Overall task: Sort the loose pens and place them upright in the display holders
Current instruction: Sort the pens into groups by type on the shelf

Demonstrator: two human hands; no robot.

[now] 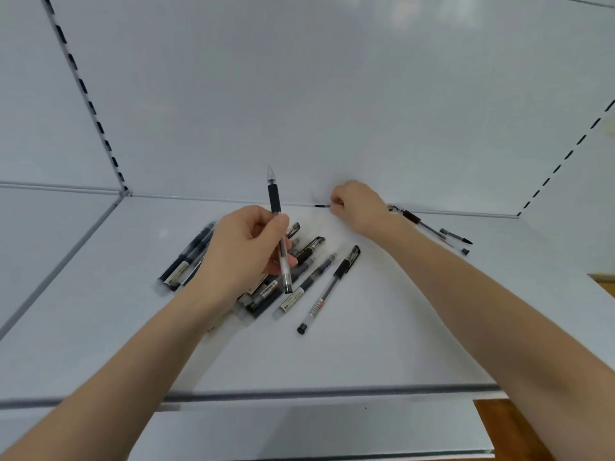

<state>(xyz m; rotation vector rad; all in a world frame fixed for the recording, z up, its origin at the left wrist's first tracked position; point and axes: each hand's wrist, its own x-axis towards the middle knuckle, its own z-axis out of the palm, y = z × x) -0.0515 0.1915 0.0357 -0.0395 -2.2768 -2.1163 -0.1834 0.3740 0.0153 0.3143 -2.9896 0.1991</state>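
My left hand (246,251) holds a clear-barrelled pen with a black grip (277,221) nearly upright above a pile of several loose black and clear pens (309,281) on the white shelf (382,327). My right hand (356,207) is closed at the shelf's back edge on a thin dark pen (322,205) that sticks out to the left of its fingers. More pens (442,232) lie behind my right wrist at the back right. Another small group of dark pens (186,257) rests left of my left hand. No display holder is visible.
A white back panel (299,94) rises behind the shelf, with slotted uprights at left (83,88) and right (565,158). The shelf's front rail (299,394) runs below my forearms. A wooden floor (499,424) shows at the lower right.
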